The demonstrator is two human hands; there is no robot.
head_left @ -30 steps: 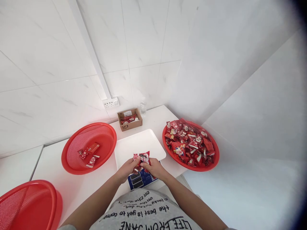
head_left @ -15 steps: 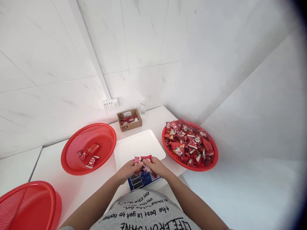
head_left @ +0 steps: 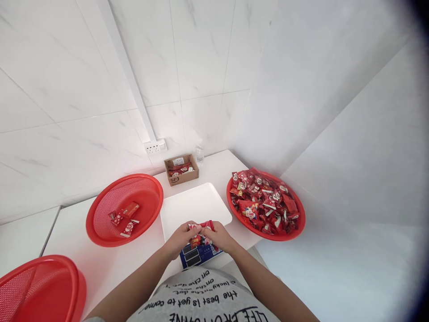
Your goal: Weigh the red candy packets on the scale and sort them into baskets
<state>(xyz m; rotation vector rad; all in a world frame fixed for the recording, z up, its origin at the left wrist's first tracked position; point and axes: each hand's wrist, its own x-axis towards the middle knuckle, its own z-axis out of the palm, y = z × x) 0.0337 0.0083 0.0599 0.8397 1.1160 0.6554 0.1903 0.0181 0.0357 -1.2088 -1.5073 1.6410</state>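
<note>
Between my left hand [head_left: 182,239] and my right hand [head_left: 219,237] are red printed candy packets [head_left: 200,242], gripped by the fingers of both. How many there are I cannot tell, since my fingers cover part of them. My hands are held over the near side of a digital scale, whose white tray [head_left: 191,205] and blue display panel [head_left: 197,255] show around them. To the right stands a red basket [head_left: 268,238] heaped with red-wrapped candy packets [head_left: 264,201]. Several similar packets [head_left: 129,212] lie in another red basket [head_left: 100,237] on the left.
A small cardboard box [head_left: 184,177] holding red packets stands behind the scale, beside a clear plastic container [head_left: 199,153]. Another red basket [head_left: 63,268] is at the lower left. A socket strip [head_left: 155,146] is on the tiled wall above the white table [head_left: 134,264].
The packets have turned a little between my fingers, and more yellow print now shows at their lower left. Both hands stay over the scale's near edge.
</note>
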